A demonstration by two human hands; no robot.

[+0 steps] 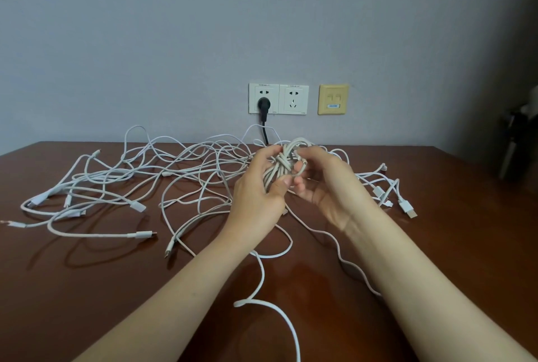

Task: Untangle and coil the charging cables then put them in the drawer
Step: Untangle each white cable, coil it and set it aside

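While L hand (256,187) & R hand (323,181) grip coil (286,155), tangled cables (137,205) crowd table (87,289).

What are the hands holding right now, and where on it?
A coiled white cable bundle: the left hand grips its lower loops, the right hand holds a strand at its right side.

Left hand (257,190) and right hand (326,184) grip a small coiled bundle of white charging cable (283,163) above a dark brown wooden bench (87,289). Loose tangled white charging cables (139,184) sprawl across it; a black plug (264,104) occupies the white wall socket (263,98).
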